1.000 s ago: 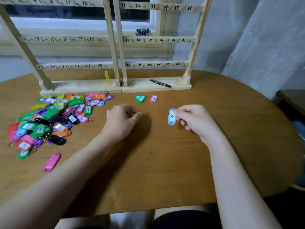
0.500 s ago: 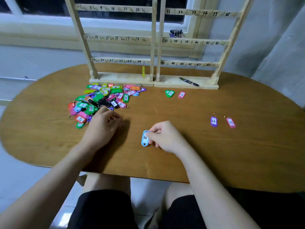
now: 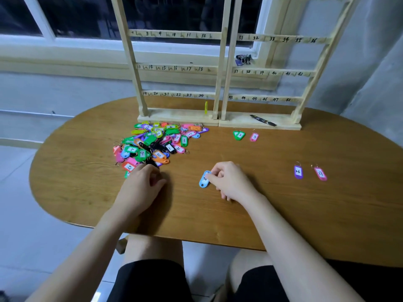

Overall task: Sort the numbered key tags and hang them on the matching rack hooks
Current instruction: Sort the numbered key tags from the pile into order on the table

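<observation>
Right hand (image 3: 226,182) pinched blue tag 30 (image 3: 204,182) low over table (image 3: 283,214); left hand (image 3: 141,184) curled, grip unclear, at tag pile (image 3: 157,144). Best parked beside 26 (image 3: 298,171) and 27 (image 3: 320,173) — number up.

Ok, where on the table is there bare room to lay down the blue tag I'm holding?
Bare wood lies between the right hand pinching the light blue plastic tag and the purple tag beside the pink tag; also between that hand and the green tag by the rack base. The colourful tag pile by the left hand is crowded.
</observation>
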Demonstrator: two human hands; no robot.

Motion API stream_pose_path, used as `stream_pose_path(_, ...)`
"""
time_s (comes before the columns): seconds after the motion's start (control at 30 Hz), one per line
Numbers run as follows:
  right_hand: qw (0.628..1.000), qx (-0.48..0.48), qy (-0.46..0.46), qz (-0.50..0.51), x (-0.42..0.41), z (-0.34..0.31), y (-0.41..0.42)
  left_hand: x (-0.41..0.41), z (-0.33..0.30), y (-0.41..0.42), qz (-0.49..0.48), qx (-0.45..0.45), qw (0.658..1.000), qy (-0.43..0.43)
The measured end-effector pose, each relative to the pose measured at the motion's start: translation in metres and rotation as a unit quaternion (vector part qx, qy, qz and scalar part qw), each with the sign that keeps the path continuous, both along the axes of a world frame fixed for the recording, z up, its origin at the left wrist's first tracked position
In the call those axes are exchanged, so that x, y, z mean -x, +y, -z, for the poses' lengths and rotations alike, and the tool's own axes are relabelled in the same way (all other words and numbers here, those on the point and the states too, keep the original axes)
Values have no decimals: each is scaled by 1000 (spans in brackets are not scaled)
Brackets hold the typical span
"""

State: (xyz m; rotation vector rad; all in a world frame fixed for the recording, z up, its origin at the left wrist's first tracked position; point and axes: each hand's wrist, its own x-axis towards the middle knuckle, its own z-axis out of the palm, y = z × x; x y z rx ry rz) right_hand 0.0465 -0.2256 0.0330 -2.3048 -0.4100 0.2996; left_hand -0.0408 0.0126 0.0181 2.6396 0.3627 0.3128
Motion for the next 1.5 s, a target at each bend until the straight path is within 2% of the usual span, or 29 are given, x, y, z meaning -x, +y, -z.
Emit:
stream_pose_path(0.17, 997, 48, 35, -42, -11, -7, 4, 7, -2, 3, -27, 32, 998, -38)
stream_pose_path(0.33, 990, 64, 82, -95, -21, -15, 5, 16, -5, 5, -60, 32, 998, -9)
stream_pose_path(0.5, 989, 55, 92, -100, -24, -11, 5, 22, -8, 3, -46, 111, 993, -13)
stream_pose_path(0.57, 991, 13, 103, -87, -22, -8, 1, 24, -13, -1, -20, 183, 983, -26)
stream_pose_path(0.67, 991, -69, 103, -55, -18, -3, -6, 27, -27, -12, 40, 390, 918, -55)
stream_pose_path(0.73, 992, -100, 69, -38, -14, -2, -11, 26, -34, -21, 61, 443, 893, -50)
stream_pose_path(0.97, 989, -144, 11, -38, 7, -12, -19, 14, -25, -39, 106, 496, 862, 6)
stream_pose_path(1.13, 987, -153, 8, -51, 12, -9, -15, 5, -16, -43, 166, 425, 890, 2)
stream_pose_path(1.23, 986, -152, 7, -68, 13, -1, -6, 0, -15, -43, 153, 425, 892, -8)
stream_pose_path(1.37, 984, -69, -86, -137, 10, 6, 11, -4, -12, -36, 135, 421, 897, -5)
stream_pose_path(1.5, 972, -17, -170, -162, 6, 0, 25, -6, -12, -25, 98, 442, 891, -9)
